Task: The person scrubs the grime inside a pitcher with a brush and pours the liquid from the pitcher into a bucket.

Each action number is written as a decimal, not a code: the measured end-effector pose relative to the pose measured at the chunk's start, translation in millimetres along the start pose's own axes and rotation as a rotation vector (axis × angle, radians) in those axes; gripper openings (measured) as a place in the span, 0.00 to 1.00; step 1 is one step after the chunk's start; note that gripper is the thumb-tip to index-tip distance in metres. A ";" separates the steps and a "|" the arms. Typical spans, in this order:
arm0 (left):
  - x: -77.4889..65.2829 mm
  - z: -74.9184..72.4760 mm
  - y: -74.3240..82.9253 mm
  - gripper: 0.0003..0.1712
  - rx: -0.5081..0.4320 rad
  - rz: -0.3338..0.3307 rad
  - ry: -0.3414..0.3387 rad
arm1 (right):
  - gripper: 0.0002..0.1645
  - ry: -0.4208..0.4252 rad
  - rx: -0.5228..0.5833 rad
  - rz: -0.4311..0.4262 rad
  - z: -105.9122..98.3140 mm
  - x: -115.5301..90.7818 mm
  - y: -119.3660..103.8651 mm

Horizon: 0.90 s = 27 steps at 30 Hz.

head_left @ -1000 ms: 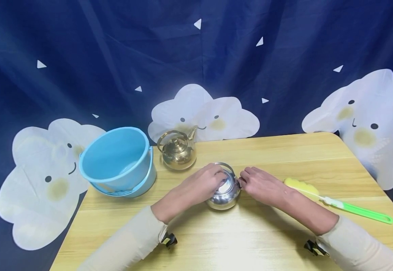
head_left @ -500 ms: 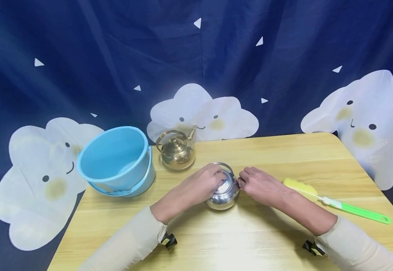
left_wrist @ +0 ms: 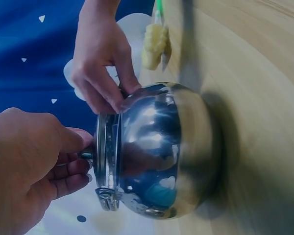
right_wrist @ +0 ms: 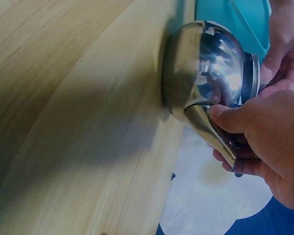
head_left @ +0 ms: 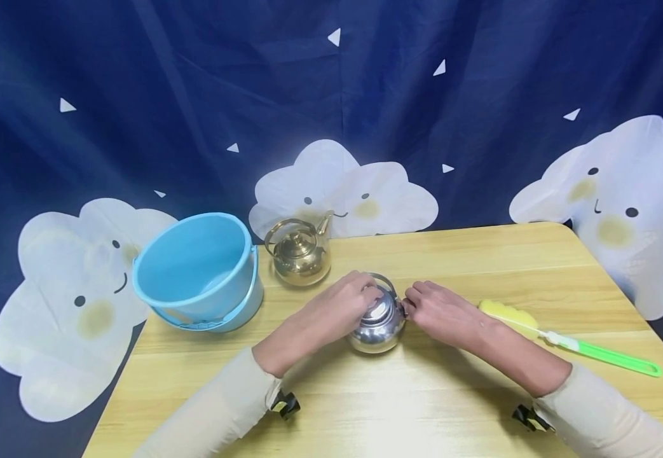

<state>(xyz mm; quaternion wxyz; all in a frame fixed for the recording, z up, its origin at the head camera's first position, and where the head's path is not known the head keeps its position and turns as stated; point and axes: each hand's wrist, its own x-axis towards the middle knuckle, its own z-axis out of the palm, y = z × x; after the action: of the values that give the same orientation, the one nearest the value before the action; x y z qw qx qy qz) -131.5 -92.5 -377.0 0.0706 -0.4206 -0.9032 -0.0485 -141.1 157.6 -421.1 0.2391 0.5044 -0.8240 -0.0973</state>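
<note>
The silver kettle's [head_left: 375,341] lid [head_left: 379,310] shifted. Only wrist views showed left fingers [left_wrist: 71,170] pinching its knob [left_wrist: 86,154], right fingers [right_wrist: 227,117] the spout [right_wrist: 209,131].

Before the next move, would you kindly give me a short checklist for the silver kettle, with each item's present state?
1. Left hand pinches the lid knob: ok.
2. Right hand steadies the spout, thumb and fingers around it: ok.
3. Silver kettle stands upright on the table: ok.
4. Blue bucket and brass kettle stand clear of the silver kettle: ok.
5. Yellow-headed brush lies on the table, out of both hands: ok.
6. Inside of the silver kettle, whether holding anything: cannot tell; the lid and left hand hide it.
</note>
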 end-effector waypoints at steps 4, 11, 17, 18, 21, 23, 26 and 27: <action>-1.9 -4.8 -2.0 0.18 0.008 -0.010 0.020 | 0.08 0.001 0.000 -0.001 0.3 -0.1 0.0; -4.5 -13.3 -8.4 0.21 -0.017 -0.027 0.054 | 0.08 0.002 0.005 0.004 -0.1 -0.1 0.0; -5.5 -20.2 -12.2 0.20 -0.050 -0.085 0.072 | 0.08 0.005 0.007 0.005 0.2 -0.9 0.5; -5.7 -20.8 -12.9 0.20 -0.051 -0.090 0.076 | 0.08 0.004 0.006 0.005 0.3 -0.9 0.5; -7.2 -21.9 -15.0 0.21 -0.056 -0.102 0.088 | 0.07 0.000 0.009 0.009 0.4 -1.1 0.3; -8.2 -22.3 -16.6 0.22 -0.060 -0.107 0.096 | 0.05 0.000 0.011 0.013 0.5 -0.9 -0.1; -10.1 -23.4 -19.3 0.24 -0.064 -0.117 0.107 | 0.06 0.000 0.012 0.018 0.6 -0.6 -0.5; -11.0 -24.0 -20.3 0.25 -0.066 -0.120 0.110 | 0.07 0.000 0.008 0.018 0.7 -0.8 -0.6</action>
<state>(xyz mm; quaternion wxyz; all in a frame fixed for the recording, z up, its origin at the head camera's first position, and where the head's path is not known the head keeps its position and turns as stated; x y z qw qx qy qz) -138.0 -117.4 -355.7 0.1030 -0.3647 -0.9194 -0.1053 -140.7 157.9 -422.1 0.2378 0.4978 -0.8290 -0.0917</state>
